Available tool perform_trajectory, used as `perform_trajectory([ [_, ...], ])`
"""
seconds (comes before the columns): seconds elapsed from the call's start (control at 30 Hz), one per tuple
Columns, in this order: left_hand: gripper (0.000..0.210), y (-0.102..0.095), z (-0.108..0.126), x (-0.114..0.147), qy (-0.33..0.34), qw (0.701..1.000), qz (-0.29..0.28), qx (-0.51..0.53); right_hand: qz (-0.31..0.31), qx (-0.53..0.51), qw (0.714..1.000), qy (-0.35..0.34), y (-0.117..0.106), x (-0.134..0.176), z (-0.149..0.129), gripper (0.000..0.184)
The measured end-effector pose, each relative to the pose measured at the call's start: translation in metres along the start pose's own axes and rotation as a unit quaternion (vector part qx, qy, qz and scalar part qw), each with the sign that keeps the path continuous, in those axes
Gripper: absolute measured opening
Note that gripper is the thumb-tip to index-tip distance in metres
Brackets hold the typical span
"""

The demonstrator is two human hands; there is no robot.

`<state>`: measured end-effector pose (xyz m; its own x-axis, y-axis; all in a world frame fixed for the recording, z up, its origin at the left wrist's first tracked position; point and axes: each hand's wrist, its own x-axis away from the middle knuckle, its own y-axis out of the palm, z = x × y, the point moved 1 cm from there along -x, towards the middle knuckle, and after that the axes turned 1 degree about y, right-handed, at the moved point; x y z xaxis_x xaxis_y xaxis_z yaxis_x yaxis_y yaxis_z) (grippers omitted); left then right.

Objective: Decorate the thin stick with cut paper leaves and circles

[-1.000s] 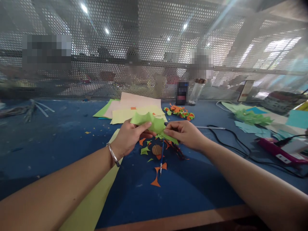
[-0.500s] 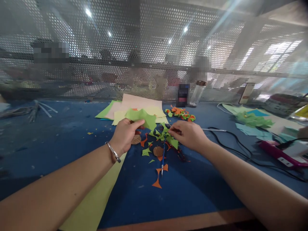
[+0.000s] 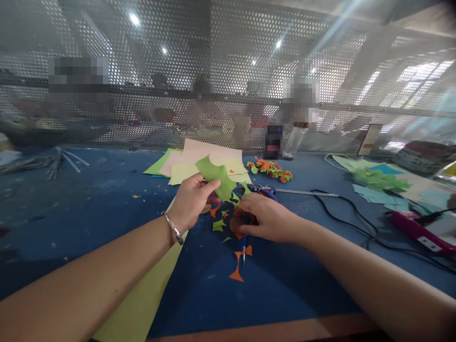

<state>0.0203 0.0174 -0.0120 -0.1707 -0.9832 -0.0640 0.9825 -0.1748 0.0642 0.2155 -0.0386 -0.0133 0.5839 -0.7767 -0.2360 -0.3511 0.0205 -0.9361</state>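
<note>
My left hand [image 3: 194,199] pinches a piece of green paper [image 3: 219,178] with curved cut-outs along its edge, raised over the table. My right hand [image 3: 265,216] is low over the paper scraps, thumb and fingers apart. By its fingertips are a brown round disc [image 3: 235,224] and a dark thing I cannot make out. A paintbrush [image 3: 244,254] is partly under this hand, its tip towards me. Green scraps [image 3: 218,225] and orange scraps [image 3: 236,273] lie around. Behind the right hand is a blue glue gun [image 3: 263,190] with a pale stick in its back.
Coloured sheets [image 3: 213,154] lie at the back, beside orange-and-green paper curls [image 3: 270,168]. A long yellow-green sheet [image 3: 142,299] runs under my left arm. At right are a black cord [image 3: 342,209], a magenta power strip [image 3: 416,230] and pale papers [image 3: 381,194]. A perforated screen [image 3: 221,61] stands behind.
My right hand has moved down and towards me, from the green scraps to over the brush and disc, with its fingers parting. The green paper in my left hand has tilted.
</note>
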Motion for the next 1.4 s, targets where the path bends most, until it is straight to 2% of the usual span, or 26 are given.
perform_trajectory([
  [0.13, 0.020, 0.002, -0.001, 0.001, 0.004, 1.000, -0.024, -0.012, 0.029, -0.100, 0.994, 0.033, -0.003, -0.001, 0.001, 0.004],
  [0.27, 0.018, 0.008, -0.001, 0.006, -0.002, 0.993, -0.120, 0.018, 0.109, -0.206, 0.966, 0.109, -0.006, -0.001, 0.007, 0.009],
  [0.4, 0.016, 0.015, 0.001, 0.011, -0.006, 0.981, -0.193, 0.036, 0.165, -0.239, 0.944, 0.154, -0.006, -0.001, 0.016, 0.016],
  [0.53, 0.023, 0.016, 0.001, 0.012, -0.014, 0.972, -0.231, 0.046, 0.180, -0.237, 0.939, 0.170, -0.004, -0.003, 0.018, 0.016],
  [0.77, 0.039, 0.016, 0.004, 0.015, -0.015, 0.969, -0.242, 0.055, 0.207, -0.232, 0.936, 0.163, -0.004, -0.003, 0.016, 0.015],
  [1.0, 0.030, 0.017, 0.006, 0.015, -0.016, 0.974, -0.224, 0.035, 0.211, -0.217, 0.941, 0.154, -0.002, -0.003, 0.017, 0.015],
  [1.1, 0.029, 0.016, 0.007, 0.015, -0.003, 0.974, -0.225, 0.034, 0.222, -0.218, 0.937, 0.158, -0.002, -0.003, 0.019, 0.022],
  [1.3, 0.033, 0.015, 0.006, 0.014, 0.016, 0.973, -0.229, 0.029, 0.161, -0.301, 0.928, 0.149, -0.005, -0.004, 0.017, 0.027],
  [1.4, 0.034, 0.015, 0.006, 0.015, 0.016, 0.973, -0.228, 0.020, 0.149, -0.304, 0.930, 0.144, -0.006, -0.004, 0.015, 0.026],
])
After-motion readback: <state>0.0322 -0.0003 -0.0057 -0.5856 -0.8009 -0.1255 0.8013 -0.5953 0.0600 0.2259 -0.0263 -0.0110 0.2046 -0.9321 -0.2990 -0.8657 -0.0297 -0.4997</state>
